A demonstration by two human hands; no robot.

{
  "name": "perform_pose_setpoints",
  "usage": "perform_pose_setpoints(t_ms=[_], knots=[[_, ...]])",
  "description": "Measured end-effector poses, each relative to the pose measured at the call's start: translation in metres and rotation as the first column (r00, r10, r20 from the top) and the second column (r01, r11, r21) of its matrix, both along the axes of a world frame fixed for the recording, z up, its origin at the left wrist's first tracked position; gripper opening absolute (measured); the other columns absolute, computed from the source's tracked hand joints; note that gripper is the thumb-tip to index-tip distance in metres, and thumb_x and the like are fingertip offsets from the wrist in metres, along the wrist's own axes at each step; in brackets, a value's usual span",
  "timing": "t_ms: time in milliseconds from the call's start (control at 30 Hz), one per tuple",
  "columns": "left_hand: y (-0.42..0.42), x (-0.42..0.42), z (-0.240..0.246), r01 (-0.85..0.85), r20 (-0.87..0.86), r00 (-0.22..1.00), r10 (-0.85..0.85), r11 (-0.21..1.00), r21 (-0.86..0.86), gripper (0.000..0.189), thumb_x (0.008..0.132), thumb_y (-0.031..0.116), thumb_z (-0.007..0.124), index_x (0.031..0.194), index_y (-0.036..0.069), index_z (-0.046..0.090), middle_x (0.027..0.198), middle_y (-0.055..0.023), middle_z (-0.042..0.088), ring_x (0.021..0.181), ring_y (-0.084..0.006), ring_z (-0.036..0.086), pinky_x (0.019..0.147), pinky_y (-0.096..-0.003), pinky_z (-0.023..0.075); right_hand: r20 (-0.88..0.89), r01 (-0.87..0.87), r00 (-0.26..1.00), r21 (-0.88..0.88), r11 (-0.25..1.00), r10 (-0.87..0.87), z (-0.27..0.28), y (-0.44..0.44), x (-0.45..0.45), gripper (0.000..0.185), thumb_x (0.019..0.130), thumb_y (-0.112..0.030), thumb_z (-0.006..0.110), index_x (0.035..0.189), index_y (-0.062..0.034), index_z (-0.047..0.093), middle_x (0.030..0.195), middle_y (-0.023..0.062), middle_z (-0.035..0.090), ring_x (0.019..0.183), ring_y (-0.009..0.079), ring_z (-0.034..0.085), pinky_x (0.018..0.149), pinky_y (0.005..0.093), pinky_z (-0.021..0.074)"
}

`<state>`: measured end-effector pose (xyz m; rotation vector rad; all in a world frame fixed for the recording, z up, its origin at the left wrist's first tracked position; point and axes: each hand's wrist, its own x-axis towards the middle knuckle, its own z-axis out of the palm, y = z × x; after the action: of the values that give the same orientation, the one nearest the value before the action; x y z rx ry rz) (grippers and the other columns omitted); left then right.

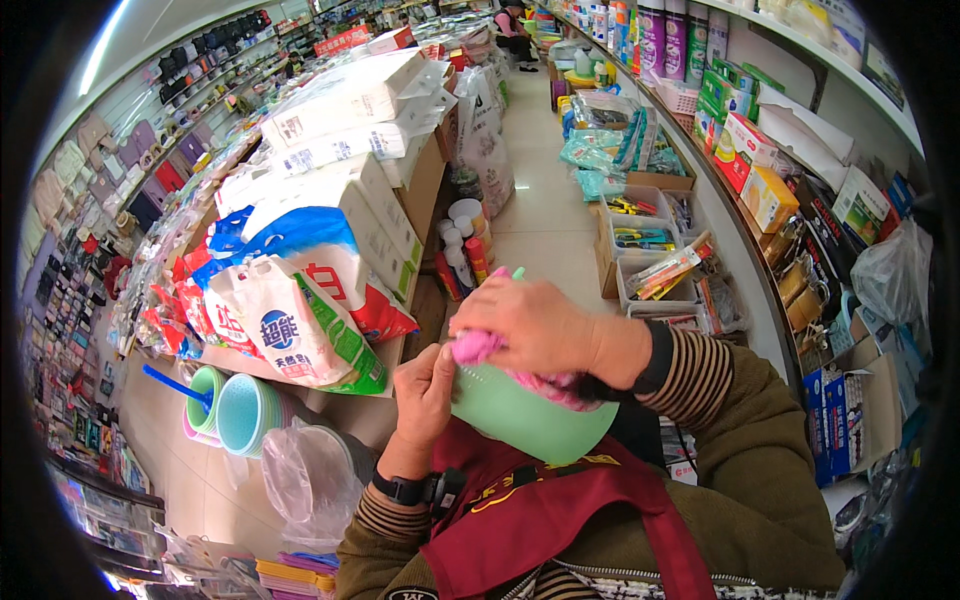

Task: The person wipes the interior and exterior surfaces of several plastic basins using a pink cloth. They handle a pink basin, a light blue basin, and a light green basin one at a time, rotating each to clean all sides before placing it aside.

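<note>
A light green plastic item [536, 424], thin-walled and curved like a basin or dustpan, is held against my chest. My left hand [421, 394] grips its left edge, thumb on top. Bunched under my right hand [529, 326] is a pink cloth [478, 346], pressed onto the upper part of the green plastic. More patterned pink cloth trails along the inner side, below my right wrist. A small green tip and a bit of pink show beyond my right fingers. My hands hide much of the item, so its exact kind is unclear.
On the left, a low table holds bags of washing powder [281, 330] and tissue packs [341, 97]. Stacked plastic baskets [247, 416] stand on the floor. Bins of tools [645, 236] and a goods shelf [750, 232] line the right. A person [514, 34] sits down the aisle.
</note>
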<state>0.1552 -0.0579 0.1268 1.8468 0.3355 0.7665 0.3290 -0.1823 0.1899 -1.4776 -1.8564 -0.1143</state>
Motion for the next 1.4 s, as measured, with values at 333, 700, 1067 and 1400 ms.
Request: perform_pose_setpoints(t_ms=[333,700,1067,1400], knots=[[0.017,-0.027,-0.020,0.077,0.129,0.990,-0.060,0.988,-0.133,0.030,0.085,0.016,0.076,0.068,0.001,0.057,0.061,0.0032,0.045,0.059,-0.0063,0.039,0.053,-0.0260,0.0302,-0.693,-0.162,0.693,-0.419,0.894,-0.199,-0.004,-0.017,0.088,0.037,0.091,-0.022,0.075,0.123,-0.0082,0.065,0.111,0.0012,0.069,0.102,0.0095,0.062,0.094,0.0288,0.0498],[0.017,-0.012,-0.014,0.055,-0.147,0.987,-0.056,0.998,-0.015,0.029,0.085,0.023,0.080,0.080,0.001,0.062,0.069,0.0030,0.052,0.068,-0.0059,0.047,0.060,-0.0261,0.0409,-0.182,0.137,0.964,-0.277,0.951,-0.193,0.008,-0.014,0.066,0.045,0.086,-0.037,0.075,0.118,-0.0074,0.063,0.104,0.0160,0.067,0.100,0.0329,0.062,0.090,0.0400,0.0499],[-0.002,0.002,0.006,0.023,-0.144,0.990,0.001,0.986,0.167,0.035,0.081,0.022,0.083,0.070,0.000,0.058,0.060,0.0007,0.053,0.059,-0.0057,0.045,0.052,-0.0288,0.0397,0.051,0.099,0.994,-0.107,0.989,-0.094,0.001,-0.011,0.006,0.031,0.081,-0.025,0.077,0.105,-0.0099,0.064,0.097,0.0098,0.065,0.095,0.0316,0.061,0.084,0.0417,0.0523],[0.017,-0.019,-0.023,0.164,0.119,0.983,-0.140,0.963,-0.216,0.035,0.086,0.018,0.078,0.065,0.002,0.056,0.063,0.0046,0.046,0.064,-0.0041,0.040,0.056,-0.0245,0.0314,-0.691,-0.122,0.656,-0.494,0.861,-0.304,0.009,-0.021,0.086,0.046,0.083,-0.025,0.080,0.121,-0.0032,0.066,0.116,0.0058,0.069,0.104,0.0140,0.063,0.095,0.0289,0.0489]])
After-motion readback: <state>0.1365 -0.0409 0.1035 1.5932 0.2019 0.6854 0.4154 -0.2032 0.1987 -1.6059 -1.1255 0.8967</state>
